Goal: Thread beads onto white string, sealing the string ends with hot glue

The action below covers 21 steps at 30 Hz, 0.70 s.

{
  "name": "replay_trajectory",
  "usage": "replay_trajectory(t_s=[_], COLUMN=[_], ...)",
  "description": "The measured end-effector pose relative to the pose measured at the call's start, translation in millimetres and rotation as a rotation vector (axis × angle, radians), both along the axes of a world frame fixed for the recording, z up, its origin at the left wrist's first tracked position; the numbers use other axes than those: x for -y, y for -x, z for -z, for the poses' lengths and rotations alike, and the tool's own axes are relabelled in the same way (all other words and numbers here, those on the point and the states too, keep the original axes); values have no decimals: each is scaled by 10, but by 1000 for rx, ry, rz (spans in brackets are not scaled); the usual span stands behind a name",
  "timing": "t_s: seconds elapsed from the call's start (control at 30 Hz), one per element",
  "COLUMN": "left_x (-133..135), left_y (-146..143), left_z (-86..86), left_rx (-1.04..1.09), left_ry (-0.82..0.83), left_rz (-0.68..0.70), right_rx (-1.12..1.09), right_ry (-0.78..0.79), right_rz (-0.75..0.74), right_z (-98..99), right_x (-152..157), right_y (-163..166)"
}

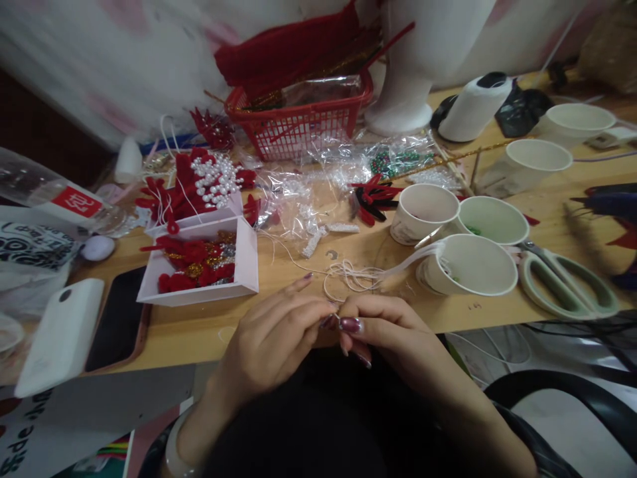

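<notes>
Both hands meet at the front edge of the table, their fingertips almost touching. My left hand point(279, 332) pinches with thumb and bent finger, while another finger points forward over the wood. My right hand point(393, 332) is closed, thumb against index finger, on a short bit of thin pale cord that shows between the two hands. Just beyond the fingers lies a loose tangle of white cord point(353, 275), with ends running left and toward the paper cups. Anything smaller at the fingertips is hidden.
Right of the hands stand a paper cup point(480, 265) with a few beads, other cups and green-handled scissors point(572, 285). To the left are a white box point(246, 259) of red and gold pieces, a phone point(119, 318) and a bottle point(54, 192). Behind is a red basket point(298, 129).
</notes>
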<state>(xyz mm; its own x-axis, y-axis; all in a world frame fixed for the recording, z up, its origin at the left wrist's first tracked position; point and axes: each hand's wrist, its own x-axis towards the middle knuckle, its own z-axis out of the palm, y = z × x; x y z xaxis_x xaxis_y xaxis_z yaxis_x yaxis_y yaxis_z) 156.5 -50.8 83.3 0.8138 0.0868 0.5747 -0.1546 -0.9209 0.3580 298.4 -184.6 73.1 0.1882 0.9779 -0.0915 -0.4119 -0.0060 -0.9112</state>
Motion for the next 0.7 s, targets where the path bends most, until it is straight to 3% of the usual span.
replay_trajectory(t_s=[0.33,0.53,0.7], left_x=[21,39,53], left_y=[65,19,7], left_z=[52,92,78], left_rx=[44,73,14], left_ry=[83,274,337], left_rz=[-105,-15,-31], right_rx=[-25,-31,-27], right_ry=[98,68,72], right_rz=[21,39,35], right_z=[38,40,63], right_x=[49,42,1], right_y=[20,68,114])
